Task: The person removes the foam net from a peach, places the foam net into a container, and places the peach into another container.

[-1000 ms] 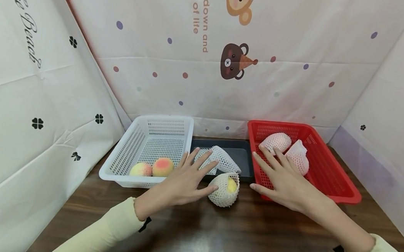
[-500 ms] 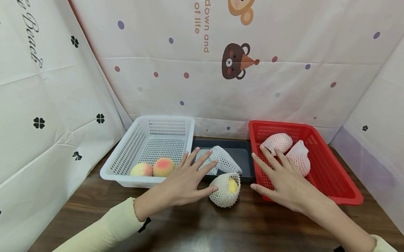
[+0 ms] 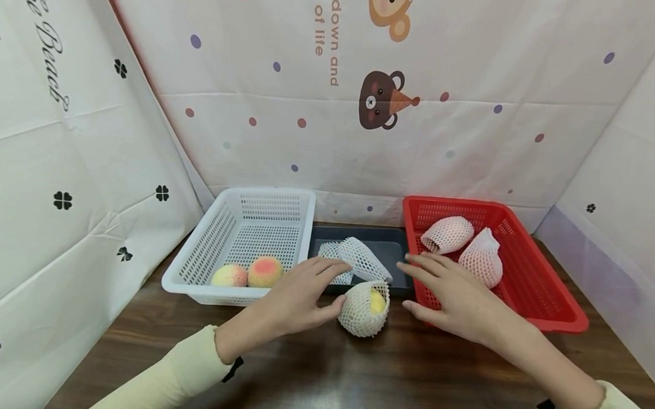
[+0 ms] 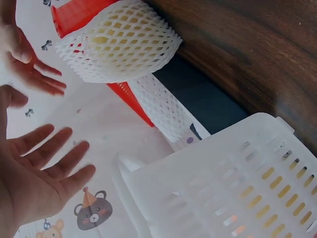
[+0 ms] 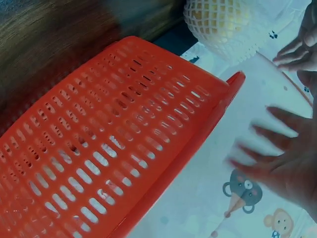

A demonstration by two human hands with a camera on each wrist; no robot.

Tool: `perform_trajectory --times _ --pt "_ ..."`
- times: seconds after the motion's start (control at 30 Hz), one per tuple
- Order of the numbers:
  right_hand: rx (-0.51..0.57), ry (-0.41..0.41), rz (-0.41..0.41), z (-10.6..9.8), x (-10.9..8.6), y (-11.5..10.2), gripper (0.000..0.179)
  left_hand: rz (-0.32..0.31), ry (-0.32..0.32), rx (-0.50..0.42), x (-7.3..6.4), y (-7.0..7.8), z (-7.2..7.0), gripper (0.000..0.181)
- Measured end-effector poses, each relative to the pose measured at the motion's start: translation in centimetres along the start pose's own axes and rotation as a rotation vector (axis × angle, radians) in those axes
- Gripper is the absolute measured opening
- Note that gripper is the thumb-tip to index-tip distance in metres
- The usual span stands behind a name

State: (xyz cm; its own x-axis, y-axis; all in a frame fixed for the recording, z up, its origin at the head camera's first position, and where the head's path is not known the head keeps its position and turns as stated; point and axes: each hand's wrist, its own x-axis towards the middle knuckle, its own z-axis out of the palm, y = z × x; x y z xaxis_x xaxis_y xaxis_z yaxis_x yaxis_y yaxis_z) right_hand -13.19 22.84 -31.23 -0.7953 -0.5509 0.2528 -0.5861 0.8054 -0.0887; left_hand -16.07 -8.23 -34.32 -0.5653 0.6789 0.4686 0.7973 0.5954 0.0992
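Note:
A yellowish fruit in a white foam net (image 3: 361, 312) sits on the table in front of the dark tray, a yellow patch showing through the net's opening. Just left of it is my left hand (image 3: 299, 300), fingers loosely bent, thumb tip right at the net's edge in the head view. To its right, my right hand (image 3: 457, 294) hovers over the near left corner of the red basket (image 3: 552, 299), holding nothing. In the left wrist view, the left palm (image 4: 37, 183) is bare. The right hand (image 5: 285, 148) looks blurred in its wrist view.
Two peaches (image 3: 265, 271) lie in the white basket (image 3: 307, 225) on the left. White foam nets (image 3: 365, 260) lie in the dark tray (image 3: 396, 249) between the baskets. In the red basket are two pink foam nets (image 3: 482, 258). Printed cloth (image 3: 449, 155) stands behind.
Both hands have drawn their spread fingers in and bent them a little. The fruit, nets and baskets stay where they were.

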Motion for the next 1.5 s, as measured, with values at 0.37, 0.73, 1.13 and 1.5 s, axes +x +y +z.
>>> perform_trajectory --times 0.37,0.73,1.13,1.5 --pt "0.048 0.003 -0.149 2.2 1.1 -2.5 0.053 0.113 0.119 -0.005 -0.6 0.4 0.0 0.025" --pt "0.084 0.017 -0.192 4.6 2.5 -4.0 0.058 0.102 0.012 0.018 -2.0 0.8 1.5 0.022" --pt "0.116 -0.093 -0.147 6.8 3.7 -4.4 0.075 0.094 -0.008 0.034 -2.7 0.7 1.9 0.013" --pt "0.122 -0.150 -0.149 8.3 4.7 -4.6 0.080 0.087 0.008 0.050 -3.1 0.5 2.3 0.011"
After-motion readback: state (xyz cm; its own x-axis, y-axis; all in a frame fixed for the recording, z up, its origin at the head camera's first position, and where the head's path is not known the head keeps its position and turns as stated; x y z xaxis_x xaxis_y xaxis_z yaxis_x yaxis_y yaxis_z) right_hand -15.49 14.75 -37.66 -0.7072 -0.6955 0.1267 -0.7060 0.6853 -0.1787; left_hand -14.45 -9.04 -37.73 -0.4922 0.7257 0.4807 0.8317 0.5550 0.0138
